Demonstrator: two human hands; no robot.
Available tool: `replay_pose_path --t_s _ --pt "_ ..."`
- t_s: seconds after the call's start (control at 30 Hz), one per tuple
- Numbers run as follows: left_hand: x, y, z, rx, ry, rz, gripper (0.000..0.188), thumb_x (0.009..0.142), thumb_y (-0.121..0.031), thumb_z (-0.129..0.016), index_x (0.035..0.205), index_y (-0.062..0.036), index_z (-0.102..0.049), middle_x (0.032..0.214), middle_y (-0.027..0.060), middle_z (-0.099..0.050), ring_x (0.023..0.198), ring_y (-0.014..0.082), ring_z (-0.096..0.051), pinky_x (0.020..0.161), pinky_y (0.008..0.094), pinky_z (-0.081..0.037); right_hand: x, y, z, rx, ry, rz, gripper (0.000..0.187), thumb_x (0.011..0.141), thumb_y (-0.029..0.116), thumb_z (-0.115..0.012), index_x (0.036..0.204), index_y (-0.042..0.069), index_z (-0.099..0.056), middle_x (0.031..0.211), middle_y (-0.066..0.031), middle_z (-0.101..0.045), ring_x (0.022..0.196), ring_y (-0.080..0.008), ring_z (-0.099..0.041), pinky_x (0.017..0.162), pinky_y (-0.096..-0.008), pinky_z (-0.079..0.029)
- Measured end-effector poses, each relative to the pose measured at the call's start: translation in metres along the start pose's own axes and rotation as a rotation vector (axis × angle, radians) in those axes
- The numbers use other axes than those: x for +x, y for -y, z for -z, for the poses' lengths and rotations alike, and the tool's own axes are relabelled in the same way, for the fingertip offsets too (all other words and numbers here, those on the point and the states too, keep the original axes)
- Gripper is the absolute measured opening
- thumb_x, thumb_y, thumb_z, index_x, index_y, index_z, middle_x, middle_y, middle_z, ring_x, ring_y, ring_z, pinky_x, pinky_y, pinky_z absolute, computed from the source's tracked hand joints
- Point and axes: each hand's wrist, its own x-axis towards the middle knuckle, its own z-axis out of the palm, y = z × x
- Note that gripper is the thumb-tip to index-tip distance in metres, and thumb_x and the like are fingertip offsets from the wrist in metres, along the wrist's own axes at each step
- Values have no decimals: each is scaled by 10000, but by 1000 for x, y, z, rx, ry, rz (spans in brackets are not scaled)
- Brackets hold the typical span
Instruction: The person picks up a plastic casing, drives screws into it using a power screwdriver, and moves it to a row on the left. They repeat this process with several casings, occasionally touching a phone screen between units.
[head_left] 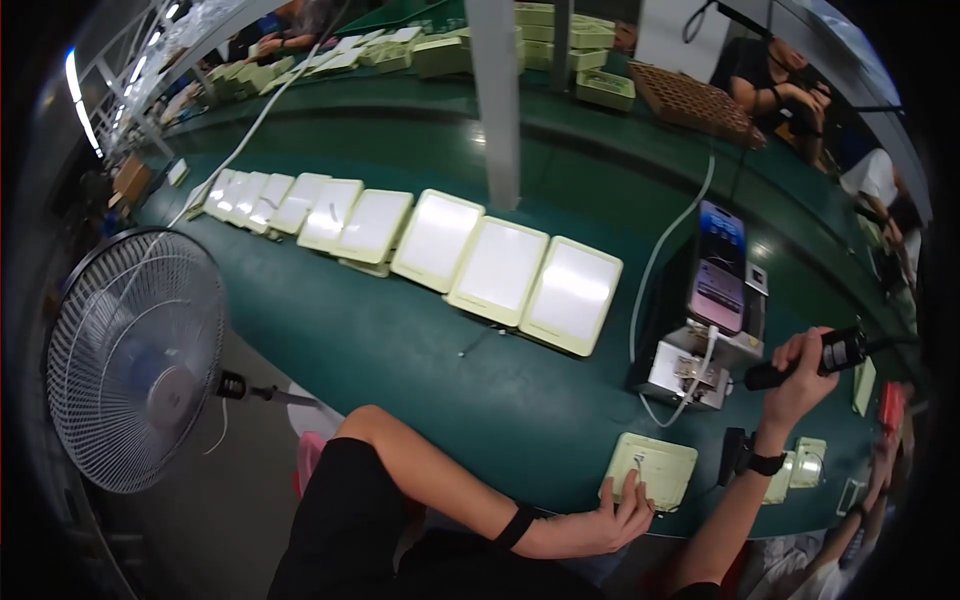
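Observation:
Just in front of me on the green bench lies a pale green plastic housing (668, 468), its shallow inner side up. Over its near left part my left hand (590, 525) is bent, the thumb by the edge and the fingertips on the inner face. A small white part (638, 458) with a thin dark line shows at those fingertips. My right hand (793, 385) is wrapped round a black electric screwdriver (842, 350), raised to the right of the housing and apart from it. The screwdriver lies nearly level, and its cord runs off right.
Pale green framed panels (497, 265) with white faces line the bench. A phone (720, 265) rests on a metal box device (690, 375) with a white cable. The fan (140, 360) stands left; a grey post (495, 110) rises behind. Co-workers sit beyond and at right.

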Motion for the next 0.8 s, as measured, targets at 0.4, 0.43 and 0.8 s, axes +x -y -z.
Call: replay_pose_path --t_s 0.4,0.43,0.8 --pt "0 19 5 -69 25 -100 438 970 -256 -529 1293 24 -626 1131 236 -690 1066 438 -713 733 448 -633 -29 47 -16 -92 25 139 72 1029 85 -599 1078 58 -555 699 -36 -510 545 -143 -497 514 -315 -430" --pt "-2 20 6 -54 31 -108 433 974 -255 -525 1285 30 -625 1128 236 -690 1069 445 -711 728 447 -637 -33 65 -15 37 62 205 70 1029 103 -578 1071 61 -541 692 -38 -501 535 -145 -482 513 -328 -434" --pt "6 20 6 -14 69 -147 417 975 -253 -528 1248 45 -628 1122 237 -695 1077 447 -714 714 421 -651 -56 80 -89 -38 228 32 132 1016 146 -557 1070 48 -487 668 -56 -468 503 -143 -430 488 -331 -426"
